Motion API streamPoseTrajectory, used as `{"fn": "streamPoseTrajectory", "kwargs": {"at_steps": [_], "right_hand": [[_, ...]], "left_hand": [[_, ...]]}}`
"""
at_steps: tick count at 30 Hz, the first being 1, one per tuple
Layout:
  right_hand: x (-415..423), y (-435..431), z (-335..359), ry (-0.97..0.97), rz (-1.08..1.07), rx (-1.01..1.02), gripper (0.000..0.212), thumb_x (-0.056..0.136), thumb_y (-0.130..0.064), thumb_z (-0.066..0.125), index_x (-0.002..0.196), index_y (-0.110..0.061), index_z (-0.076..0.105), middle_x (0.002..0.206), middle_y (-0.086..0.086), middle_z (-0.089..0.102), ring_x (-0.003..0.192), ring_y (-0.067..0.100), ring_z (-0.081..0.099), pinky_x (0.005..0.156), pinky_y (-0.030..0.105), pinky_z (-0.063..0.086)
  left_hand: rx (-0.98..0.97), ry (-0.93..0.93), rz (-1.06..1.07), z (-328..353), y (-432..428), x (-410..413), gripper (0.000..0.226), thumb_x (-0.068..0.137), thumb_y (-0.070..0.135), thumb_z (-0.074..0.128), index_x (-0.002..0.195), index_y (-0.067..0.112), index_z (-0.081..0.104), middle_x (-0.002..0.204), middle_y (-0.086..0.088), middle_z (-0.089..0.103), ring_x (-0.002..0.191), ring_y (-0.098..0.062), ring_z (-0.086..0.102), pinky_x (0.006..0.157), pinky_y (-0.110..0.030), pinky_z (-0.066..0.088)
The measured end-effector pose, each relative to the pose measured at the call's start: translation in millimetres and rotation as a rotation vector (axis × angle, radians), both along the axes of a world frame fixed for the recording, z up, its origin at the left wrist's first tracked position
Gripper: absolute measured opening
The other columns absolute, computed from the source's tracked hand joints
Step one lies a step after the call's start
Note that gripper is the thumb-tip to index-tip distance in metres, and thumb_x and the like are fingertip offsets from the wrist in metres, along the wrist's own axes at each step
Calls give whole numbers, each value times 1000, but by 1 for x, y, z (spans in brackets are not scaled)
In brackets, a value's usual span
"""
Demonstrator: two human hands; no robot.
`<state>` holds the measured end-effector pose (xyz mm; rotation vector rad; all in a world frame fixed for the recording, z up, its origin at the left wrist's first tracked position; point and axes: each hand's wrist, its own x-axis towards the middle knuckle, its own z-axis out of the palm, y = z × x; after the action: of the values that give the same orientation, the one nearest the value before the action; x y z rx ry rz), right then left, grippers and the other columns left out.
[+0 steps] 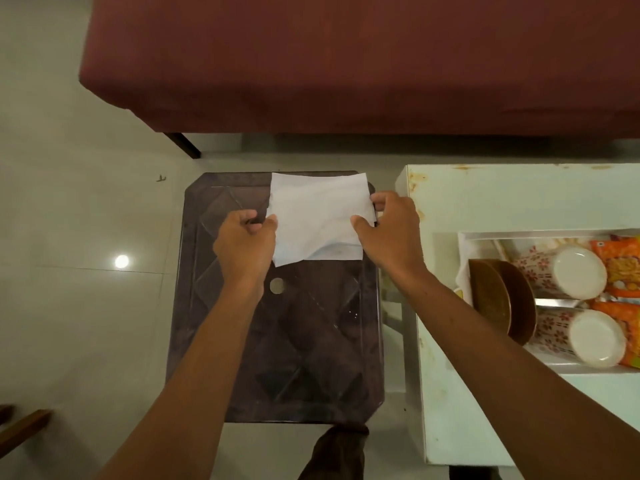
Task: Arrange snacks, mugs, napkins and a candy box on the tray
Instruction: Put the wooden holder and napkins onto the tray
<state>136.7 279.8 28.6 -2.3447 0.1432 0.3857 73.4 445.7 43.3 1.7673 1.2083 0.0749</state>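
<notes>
- The left hand (247,247) is pinching the left edge of a white napkin (320,220), fingers closed on the paper.
- The right hand (389,230) is gripping the napkin's right edge, thumb on top and fingers curled under the far corner.
- The napkin is lying open over the far part of a dark stool (277,341), its near-left corner curling up; it looks as if the person is folding or smoothing it.
- To the right, on a white table (450,393), a white tray (465,237) is already holding two floral mugs (571,271) lying on their sides, orange snacks (620,265) at the right edge and a brown round box (502,299) at its near-left side.
- Judging by this, the napkin step is in hand while the other items are already placed.
- The next move is probably calling for finishing the fold with both hands, then carrying the napkin right to a free spot on the tray, which looks crowded.
</notes>
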Motion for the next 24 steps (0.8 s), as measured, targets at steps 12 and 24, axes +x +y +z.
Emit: {"fn": "streamPoseTrajectory", "kwargs": {"at_steps": [12, 24], "right_hand": [[4, 17, -3, 97, -59, 71, 37, 87, -39, 65, 115, -16, 59, 115, 1, 65, 87, 9, 55, 75, 21, 47], [-45, -19, 34, 133, -152, 527, 23, 94, -41, 54, 116, -42, 48, 111, -17, 61, 99, 6, 62, 85, 28, 56]], "left_hand": [[-154, 13, -36, -9, 8, 10, 31, 75, 28, 84, 97, 8, 74, 87, -3, 73, 80, -18, 69, 73, -33, 60], [-105, -206, -314, 12, -19, -34, 16, 90, 33, 67, 103, 27, 59, 95, 12, 72, 89, -5, 71, 74, -28, 62]]}}
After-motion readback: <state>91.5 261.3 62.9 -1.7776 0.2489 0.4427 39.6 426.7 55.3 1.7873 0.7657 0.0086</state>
